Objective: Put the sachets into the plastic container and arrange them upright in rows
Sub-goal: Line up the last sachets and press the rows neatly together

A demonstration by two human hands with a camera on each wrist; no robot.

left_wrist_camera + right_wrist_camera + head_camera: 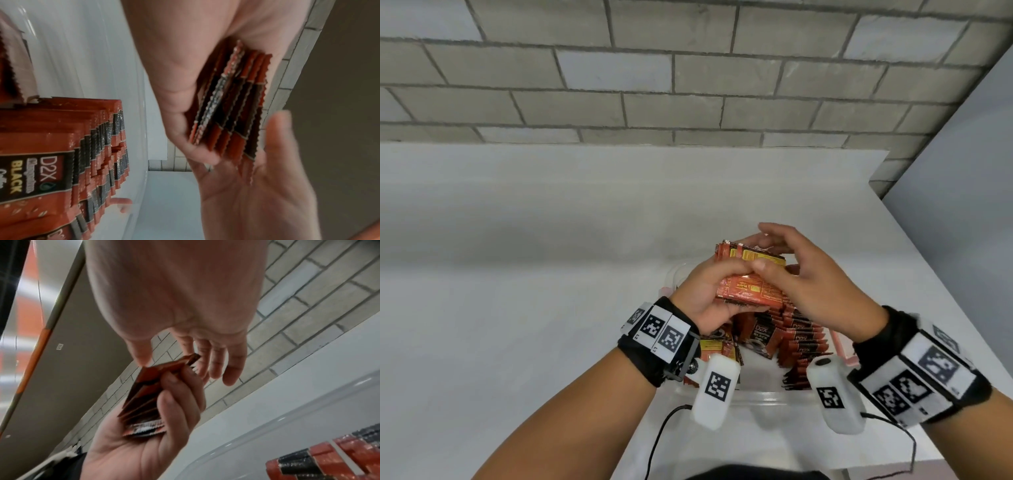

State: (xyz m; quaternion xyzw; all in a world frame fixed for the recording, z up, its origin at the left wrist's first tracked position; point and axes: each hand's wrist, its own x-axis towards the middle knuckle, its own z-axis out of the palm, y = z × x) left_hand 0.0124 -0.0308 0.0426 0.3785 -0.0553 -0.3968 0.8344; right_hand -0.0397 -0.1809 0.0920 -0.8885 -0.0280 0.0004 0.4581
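Observation:
My left hand [705, 294] grips a stack of several red-and-black sachets [748, 291], held flat above the clear plastic container [756, 399]. My right hand [811, 277] rests its thumb on top of the stack, fingers spread loosely past its far edge. Inside the container, more sachets [803, 339] stand upright in rows. The left wrist view shows the stack [230, 105] edge-on in my left hand [174, 81], my right hand [257, 203] below it, and the packed rows [61, 162] at left. In the right wrist view, my right hand [185, 296] reaches over the stack [141, 400] held in my left hand [144, 447].
The container stands near the right front of a white table [517, 274], whose right edge is close by. A grey brick wall [688, 68] runs behind. Pink clips [842, 346] flank the container. Thin black cables [657, 442] trail off the front edge.

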